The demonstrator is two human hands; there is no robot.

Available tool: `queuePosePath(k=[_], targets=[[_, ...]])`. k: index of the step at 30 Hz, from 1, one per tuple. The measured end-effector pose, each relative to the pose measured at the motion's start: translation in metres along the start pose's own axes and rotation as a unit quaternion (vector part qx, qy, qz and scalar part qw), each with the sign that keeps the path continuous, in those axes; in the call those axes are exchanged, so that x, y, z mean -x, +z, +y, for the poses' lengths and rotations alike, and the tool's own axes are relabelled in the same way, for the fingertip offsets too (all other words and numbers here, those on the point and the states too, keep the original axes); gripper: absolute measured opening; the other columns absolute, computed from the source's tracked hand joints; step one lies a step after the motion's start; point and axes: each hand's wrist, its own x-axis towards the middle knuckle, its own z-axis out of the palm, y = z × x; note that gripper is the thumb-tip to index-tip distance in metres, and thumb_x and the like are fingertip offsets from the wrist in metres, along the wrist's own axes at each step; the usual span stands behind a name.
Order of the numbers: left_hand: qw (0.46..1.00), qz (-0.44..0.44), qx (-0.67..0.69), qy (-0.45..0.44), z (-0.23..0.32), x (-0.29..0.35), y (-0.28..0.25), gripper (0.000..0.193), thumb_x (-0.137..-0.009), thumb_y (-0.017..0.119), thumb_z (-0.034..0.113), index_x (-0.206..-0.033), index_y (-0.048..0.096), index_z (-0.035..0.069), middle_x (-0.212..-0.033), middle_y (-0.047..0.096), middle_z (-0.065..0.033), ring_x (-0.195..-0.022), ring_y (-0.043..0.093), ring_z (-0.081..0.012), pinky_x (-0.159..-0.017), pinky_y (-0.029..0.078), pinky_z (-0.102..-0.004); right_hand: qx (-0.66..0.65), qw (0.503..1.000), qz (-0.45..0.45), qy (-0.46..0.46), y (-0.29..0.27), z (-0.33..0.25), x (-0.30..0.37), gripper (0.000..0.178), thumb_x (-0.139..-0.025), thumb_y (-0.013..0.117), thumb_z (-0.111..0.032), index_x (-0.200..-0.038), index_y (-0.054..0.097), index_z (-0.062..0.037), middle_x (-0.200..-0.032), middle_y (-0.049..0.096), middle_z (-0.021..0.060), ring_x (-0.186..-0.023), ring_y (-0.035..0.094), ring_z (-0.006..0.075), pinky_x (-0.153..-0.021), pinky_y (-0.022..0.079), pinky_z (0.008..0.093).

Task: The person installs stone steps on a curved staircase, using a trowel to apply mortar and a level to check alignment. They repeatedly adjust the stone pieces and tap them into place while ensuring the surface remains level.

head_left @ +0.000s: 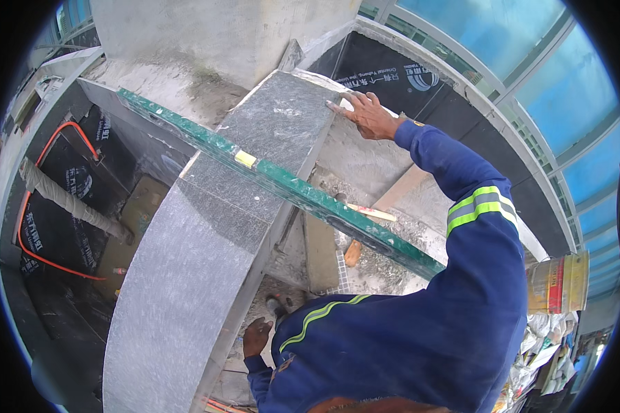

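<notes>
A pit (141, 206) opens left of the grey stone top (186, 275); a scuffed green level (296, 188) lies across it. Your unclenched right hand (372, 118) is at the stone's edge; your left hand's (257, 337) grip I can't tell.

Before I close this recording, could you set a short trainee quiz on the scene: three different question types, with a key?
1. Which thing lies across the broad grey stone ledge?
A) a looped orange hose
B) a long, straight green bar with a yellow patch
C) a yellow-and-red bucket

2. True or false: the left hand is apart from the green bar.

3. Fill in: the hand at the far end of the ledge is the person's ___ hand.

Key: 1. B; 2. True; 3. right hand.
</notes>
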Motion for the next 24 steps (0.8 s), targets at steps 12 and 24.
queuePosePath(k=[12,24], targets=[[0.998,-0.020,-0.059,-0.002,-0.005,-0.033,0.007,0.057,-0.093,0.071,0.047,-0.131,0.070,0.004,-0.114,0.075,-0.0251,-0.109,0.072,-0.0388,-0.095,0.055,-0.0445,-0.156,0.975,0.132,-0.092,-0.022,-0.086,0.054,0.074,-0.096,0.060,-0.017,-0.162,0.029,-0.0059,-0.169,0.023,0.0200,-0.157,0.026,0.0329,-0.129,0.021,0.0553],[0.994,-0.036,-0.084,-0.059,-0.001,-0.014,-0.006,0.059,-0.094,0.071,0.044,-0.132,0.068,-0.001,-0.126,0.072,-0.0233,-0.118,0.070,-0.0335,-0.102,0.053,-0.0398,-0.013,0.987,0.148,-0.060,0.020,-0.091,0.018,0.080,-0.093,0.058,-0.020,-0.159,0.022,0.0090,-0.170,0.016,0.0274,-0.160,0.014,0.0373,-0.130,0.014,0.0571]])
